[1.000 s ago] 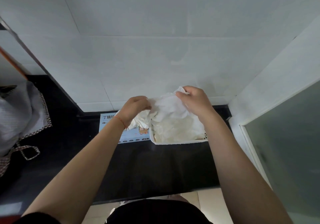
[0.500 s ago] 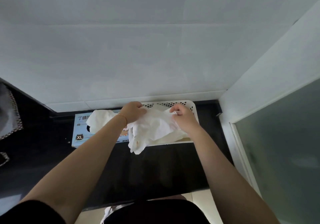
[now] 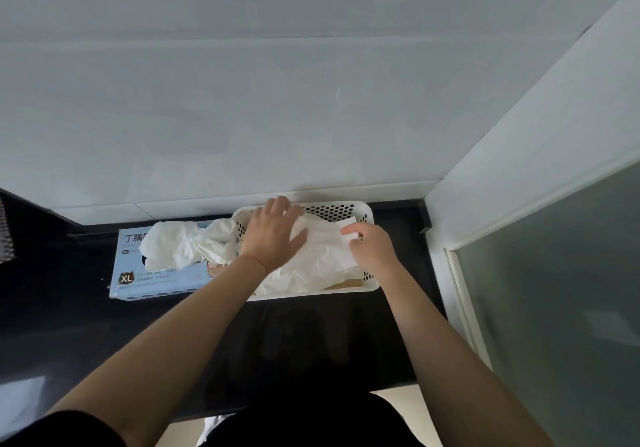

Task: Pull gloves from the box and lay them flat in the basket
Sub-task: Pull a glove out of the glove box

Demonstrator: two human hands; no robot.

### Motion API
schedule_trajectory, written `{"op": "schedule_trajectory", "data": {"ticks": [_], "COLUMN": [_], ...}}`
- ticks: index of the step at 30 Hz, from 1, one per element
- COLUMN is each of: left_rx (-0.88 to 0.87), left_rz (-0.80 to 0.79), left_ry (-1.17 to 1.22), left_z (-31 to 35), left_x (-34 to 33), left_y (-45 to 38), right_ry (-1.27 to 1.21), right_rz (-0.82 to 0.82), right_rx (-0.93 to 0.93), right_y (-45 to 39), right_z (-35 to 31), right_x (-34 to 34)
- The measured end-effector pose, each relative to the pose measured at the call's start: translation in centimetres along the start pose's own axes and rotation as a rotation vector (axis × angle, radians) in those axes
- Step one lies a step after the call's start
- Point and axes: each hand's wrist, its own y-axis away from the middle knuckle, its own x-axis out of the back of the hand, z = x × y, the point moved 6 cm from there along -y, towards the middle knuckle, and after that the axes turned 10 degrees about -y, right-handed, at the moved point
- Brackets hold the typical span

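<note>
A white perforated basket [image 3: 367, 285] stands on the black counter against the wall. White gloves [image 3: 325, 256] lie spread inside it. My left hand [image 3: 272, 233] presses flat on the gloves with its fingers straight. My right hand [image 3: 370, 245] pinches the right edge of the top glove near the basket's right side. To the left of the basket lies a light blue glove box [image 3: 162, 282] marked XL, with more crumpled white gloves [image 3: 183, 247] bulging out of its opening.
The black counter [image 3: 104, 335] runs left and toward me. A white tiled wall [image 3: 311, 117] rises right behind the basket and box. A white frame with frosted glass [image 3: 554, 290] stands close on the right. A checkered cloth shows at the far left edge.
Both hands have come down with the glove from above the basket into it. My left hand has opened and now lies flat on the glove.
</note>
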Motion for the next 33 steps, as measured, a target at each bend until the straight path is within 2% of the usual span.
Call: {"op": "schedule_trajectory", "data": {"ticks": [3, 5, 12, 15, 17, 19, 21, 28, 31, 33], "left_rx": [-0.200, -0.219, -0.149, -0.074, 0.021, 0.133, 0.226, 0.525, 0.628, 0.629], "left_rz": [-0.224, -0.329, -0.304, -0.120, 0.055, 0.130, 0.107, -0.130, -0.094, -0.033], "left_ry": [-0.142, -0.200, -0.144, -0.053, -0.023, -0.020, -0.032, 0.065, 0.267, 0.377], "left_z": [1.4, 0.6, -0.9, -1.9, -4.1, -6.8, -9.5, -18.1, -20.4, -20.8], "left_x": [-2.7, -4.5, -4.1, -1.4, 0.8, 2.3, 2.9, 3.4, 4.3, 5.7], "left_y": [1.9, 2.8, 3.9, 3.9, 4.3, 5.0, 6.0, 9.2, 9.9, 10.1], "right_ry": [0.045, 0.091, 0.294, 0.538, 0.533, 0.483, 0.470, 0.457, 0.452, 0.432], "right_rz": [-0.001, 0.008, 0.082, 0.217, 0.238, 0.206, 0.158, 0.009, 0.011, 0.012], "right_rx": [0.014, 0.020, 0.064, 0.217, 0.291, 0.333, 0.361, 0.357, 0.334, 0.325], "right_y": [-0.2, -0.2, 0.3, 1.0, 1.3, 1.4, 1.7, 3.3, 3.7, 4.0], "right_z": [0.1, 0.1, -0.9, -3.7, -5.8, -7.7, -9.3, -12.6, -13.4, -14.0], "right_x": [-0.1, -0.1, -0.7, -1.7, -3.3, -5.3, -7.8, -14.4, -15.6, -16.2]}}
